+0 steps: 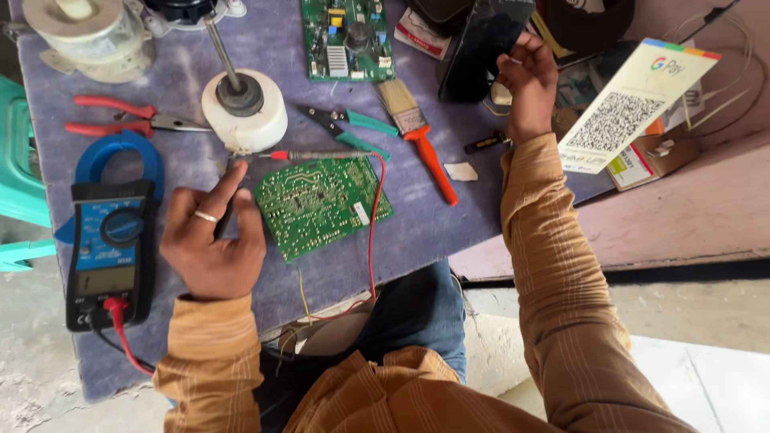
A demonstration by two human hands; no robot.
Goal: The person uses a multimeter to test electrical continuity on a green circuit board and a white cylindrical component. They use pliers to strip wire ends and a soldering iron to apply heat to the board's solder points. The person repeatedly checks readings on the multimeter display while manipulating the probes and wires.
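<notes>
**Probe at the board, phone lifted**

The left hand (pixel 212 244) rests on the purple mat (pixel 449 216) near the person, knuckles up, fingers curled shut around a thin dark probe (pixel 228 204) that points away toward the white motor (pixel 243 108). Just right of it lies the green circuit board (pixel 321 204), tilted, with a red wire (pixel 374 232) running along its right edge. A blue clamp meter (pixel 112 240) lies to the left. The right arm stretches far across the table, wrist bent, and the right hand (pixel 525 80) clasps the edge of a black phone (pixel 481 48) held upright. An orange-handled brush (pixel 417 136) lies between the board and the phone.
</notes>
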